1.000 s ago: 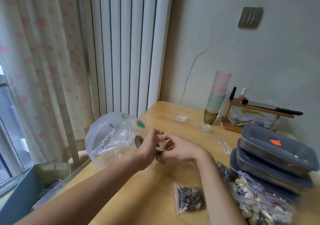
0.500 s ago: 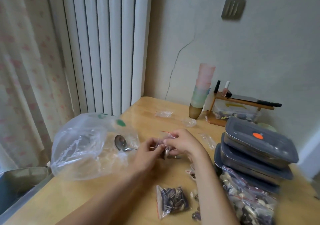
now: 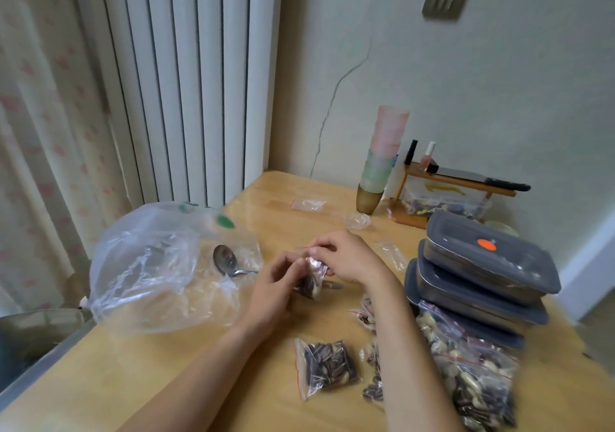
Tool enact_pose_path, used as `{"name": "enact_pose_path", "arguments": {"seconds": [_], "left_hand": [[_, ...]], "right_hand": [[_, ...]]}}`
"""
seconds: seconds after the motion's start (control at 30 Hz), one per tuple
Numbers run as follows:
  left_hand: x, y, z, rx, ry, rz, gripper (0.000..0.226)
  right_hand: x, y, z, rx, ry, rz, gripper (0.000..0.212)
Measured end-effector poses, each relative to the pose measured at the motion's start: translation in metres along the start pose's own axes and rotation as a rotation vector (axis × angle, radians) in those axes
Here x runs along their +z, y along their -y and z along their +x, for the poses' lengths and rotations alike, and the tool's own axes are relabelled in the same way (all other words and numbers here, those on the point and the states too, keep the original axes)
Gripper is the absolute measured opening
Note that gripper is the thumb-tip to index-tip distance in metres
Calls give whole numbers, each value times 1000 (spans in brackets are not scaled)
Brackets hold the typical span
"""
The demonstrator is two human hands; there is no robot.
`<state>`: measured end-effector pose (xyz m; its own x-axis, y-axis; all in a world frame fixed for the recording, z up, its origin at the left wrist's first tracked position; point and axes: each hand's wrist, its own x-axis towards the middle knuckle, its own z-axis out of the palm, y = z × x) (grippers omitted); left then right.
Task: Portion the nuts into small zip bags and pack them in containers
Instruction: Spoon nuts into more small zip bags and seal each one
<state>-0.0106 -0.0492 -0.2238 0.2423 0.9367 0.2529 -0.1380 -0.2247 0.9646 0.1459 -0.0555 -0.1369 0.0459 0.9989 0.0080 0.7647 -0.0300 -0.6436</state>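
Left hand [image 3: 276,285] and right hand [image 3: 349,258] pinching small zip bag [image 3: 312,276], fingers curled

Both bare forearms reached forward from the near edge of the desk [image 3: 273,192] and met over its middle. The left hand [image 3: 273,285] and the right hand [image 3: 346,258] faced each other, fingertips curled and pinching the small zip bag [image 3: 312,275] between them.
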Motion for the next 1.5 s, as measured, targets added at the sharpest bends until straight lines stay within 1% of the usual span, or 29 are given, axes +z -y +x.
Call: {"name": "enact_pose_path", "arguments": {"seconds": [0.07, 0.13, 0.2, 0.27, 0.37, 0.43, 0.5, 0.57, 0.67, 0.73, 0.83, 0.9, 1.03, 1.13, 1.3, 1.5], "left_hand": [[-2, -3, -3, 25, -29, -53, 21], [-3, -3, -4, 23, -42, -83, 23], [-3, -4, -5, 8, -26, -126, 23], [-3, -6, -6, 30, 5, -137, 15], [-4, -10, -10, 72, 24, -123, 10], [-6, -10, -13, 79, 43, -111, 10], [-7, -10, -16, 71, 37, -107, 13], [-9, -9, -16, 55, 8, -98, 13], [-9, -8, -15, 48, 1, -93, 12], [-9, -6, -14, 55, 29, -81, 13], [-9, -6, -14, 73, 57, -29, 13], [-10, -6, -14, 70, 49, -25, 13], [-11, -8, -16, 100, 62, 3, 17], [-10, -10, -18, 134, 60, 39, 20], [-11, 0, -11, 122, 25, 88, 10], [-11, 0, -9, 119, 27, 91, 8]], "right_hand": [[-2, 3, -4, 5, 10, 38, 15], [-3, 5, -9, 46, 6, 34, 20], [-2, 7, -17, 84, -11, 39, 11], [0, 4, -27, 78, -35, 26, 1], [5, -3, -41, 36, -70, -53, 8], [12, -7, -49, 17, -130, -19, 7], [19, -10, -56, 18, -186, 110, 3], [24, -13, -61, 17, -205, 196, 6], [30, -18, -64, 5, -286, 193, 7], [31, -21, -65, -9, -346, 157, 10], [32, -23, -64, -27, -389, 145, 11], [32, -22, -65, -30, -386, 156, 10], [35, -18, -68, -66, -324, 172, 9], [36, -15, -67, -70, -341, 150, 13], [37, -17, -64, -55, -383, 130, 11], [38, -18, -65, -50, -379, 156, 11]]}}
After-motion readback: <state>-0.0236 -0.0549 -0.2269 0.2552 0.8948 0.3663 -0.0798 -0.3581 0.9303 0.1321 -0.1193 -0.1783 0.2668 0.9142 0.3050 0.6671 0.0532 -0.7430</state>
